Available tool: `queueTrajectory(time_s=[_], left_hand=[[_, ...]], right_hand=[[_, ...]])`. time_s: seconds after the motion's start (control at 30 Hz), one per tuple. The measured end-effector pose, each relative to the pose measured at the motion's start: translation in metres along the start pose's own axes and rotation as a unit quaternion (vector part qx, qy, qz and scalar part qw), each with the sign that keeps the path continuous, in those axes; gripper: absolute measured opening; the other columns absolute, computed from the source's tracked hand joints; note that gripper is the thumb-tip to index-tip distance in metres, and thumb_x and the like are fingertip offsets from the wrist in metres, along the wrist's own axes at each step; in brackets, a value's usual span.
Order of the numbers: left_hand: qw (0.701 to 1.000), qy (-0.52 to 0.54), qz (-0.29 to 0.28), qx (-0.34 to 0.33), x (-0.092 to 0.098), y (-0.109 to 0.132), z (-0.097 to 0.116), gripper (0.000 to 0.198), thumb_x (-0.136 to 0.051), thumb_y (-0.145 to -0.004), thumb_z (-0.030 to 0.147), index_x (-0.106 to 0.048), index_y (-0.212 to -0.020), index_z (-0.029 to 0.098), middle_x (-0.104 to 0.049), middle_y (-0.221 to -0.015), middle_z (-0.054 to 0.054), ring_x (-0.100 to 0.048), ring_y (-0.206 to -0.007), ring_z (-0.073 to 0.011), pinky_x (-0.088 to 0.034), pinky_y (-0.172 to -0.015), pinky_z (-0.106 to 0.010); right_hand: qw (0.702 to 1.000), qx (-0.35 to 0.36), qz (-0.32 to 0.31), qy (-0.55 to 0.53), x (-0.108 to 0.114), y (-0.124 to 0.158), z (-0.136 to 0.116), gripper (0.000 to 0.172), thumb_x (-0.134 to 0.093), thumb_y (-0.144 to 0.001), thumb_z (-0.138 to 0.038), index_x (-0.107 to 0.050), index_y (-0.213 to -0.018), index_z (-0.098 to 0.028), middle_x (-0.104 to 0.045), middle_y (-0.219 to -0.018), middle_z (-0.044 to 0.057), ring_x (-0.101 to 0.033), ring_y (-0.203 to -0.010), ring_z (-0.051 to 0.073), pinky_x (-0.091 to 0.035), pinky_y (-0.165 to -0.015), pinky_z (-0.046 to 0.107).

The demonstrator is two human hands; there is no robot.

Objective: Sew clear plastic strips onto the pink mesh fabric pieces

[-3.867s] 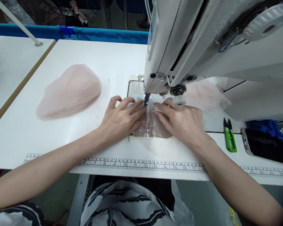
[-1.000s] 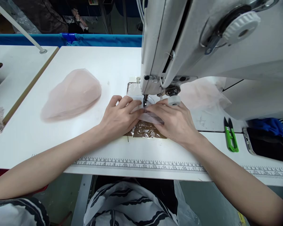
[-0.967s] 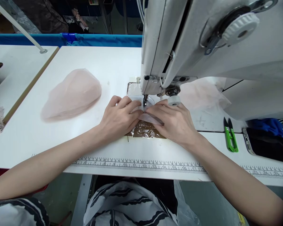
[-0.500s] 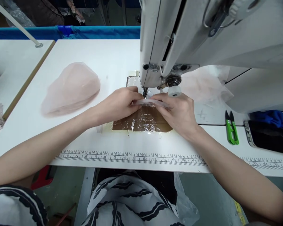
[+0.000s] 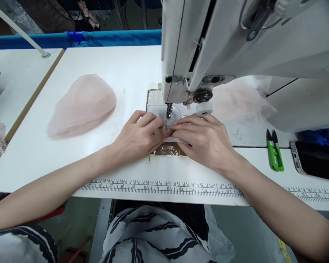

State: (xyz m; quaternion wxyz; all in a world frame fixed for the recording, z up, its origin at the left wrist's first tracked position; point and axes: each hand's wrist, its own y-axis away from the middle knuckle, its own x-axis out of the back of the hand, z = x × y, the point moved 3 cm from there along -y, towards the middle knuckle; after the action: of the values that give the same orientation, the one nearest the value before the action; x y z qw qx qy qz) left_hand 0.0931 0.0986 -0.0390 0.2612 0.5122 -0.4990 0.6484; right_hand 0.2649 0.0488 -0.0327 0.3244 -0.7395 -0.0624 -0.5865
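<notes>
A small strip of sheer pale fabric [image 5: 178, 140] lies between my two hands, just in front of the presser foot [image 5: 169, 110] of a white sewing machine [image 5: 235, 44]. My left hand [image 5: 144, 133] pinches its left end, fingers curled and thumb underneath. From the other side my right hand [image 5: 207, 140] grips the fabric, its fingertips almost meeting those of the left. Much of the piece is hidden by the fingers. Beneath the hands shows a brown taped patch [image 5: 167, 149] on the table.
A stack of pale pink sheer fabric pieces [image 5: 82, 106] sits at left. More sheer fabric [image 5: 238, 98] lies behind my right hand. Green thread snips [image 5: 275, 151] and a phone [image 5: 318, 159] lie at right. A printed ruler [image 5: 164, 188] runs along the front edge.
Both hands have drawn the fabric strip toward me, away from the presser foot, and their fingertips are now closer together. The needle plate shows more; the brown patch is more covered.
</notes>
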Motion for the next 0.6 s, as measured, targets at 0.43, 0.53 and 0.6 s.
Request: queueTrajectory(time_s=[0.43,0.53,0.6], left_hand=[[0.996,-0.075,0.003,-0.051,-0.003,0.01,0.007,0.025,-0.052,-0.099,0.017,-0.066,-0.119,0.018,-0.07,-0.124,-0.009,-0.06,-0.124,-0.0243,-0.04,-0.102,-0.044],[0.997,-0.069,0.003,-0.047,-0.005,0.008,0.003,0.027,-0.051,-0.099,0.018,-0.065,-0.122,0.019,-0.07,-0.123,-0.009,-0.06,-0.124,-0.0244,-0.04,-0.103,-0.046],[0.998,-0.052,0.002,-0.035,-0.006,0.006,0.0,0.028,-0.051,-0.099,0.018,-0.065,-0.123,0.02,-0.07,-0.123,-0.009,-0.06,-0.125,-0.0241,-0.039,-0.105,-0.047]], right_hand=[[0.999,0.017,0.018,0.025,-0.003,0.003,0.001,0.022,-0.056,-0.088,-0.01,-0.074,-0.084,-0.021,-0.078,-0.101,0.0,-0.07,-0.097,0.018,-0.046,-0.086,0.034],[0.999,0.006,0.013,0.029,-0.005,0.002,0.003,0.022,-0.056,-0.09,-0.01,-0.074,-0.088,-0.021,-0.078,-0.101,0.001,-0.07,-0.098,0.018,-0.046,-0.084,0.033],[0.999,0.003,0.013,0.03,-0.007,0.001,0.005,0.021,-0.056,-0.09,-0.01,-0.074,-0.091,-0.02,-0.078,-0.1,0.002,-0.07,-0.098,0.019,-0.046,-0.082,0.034]])
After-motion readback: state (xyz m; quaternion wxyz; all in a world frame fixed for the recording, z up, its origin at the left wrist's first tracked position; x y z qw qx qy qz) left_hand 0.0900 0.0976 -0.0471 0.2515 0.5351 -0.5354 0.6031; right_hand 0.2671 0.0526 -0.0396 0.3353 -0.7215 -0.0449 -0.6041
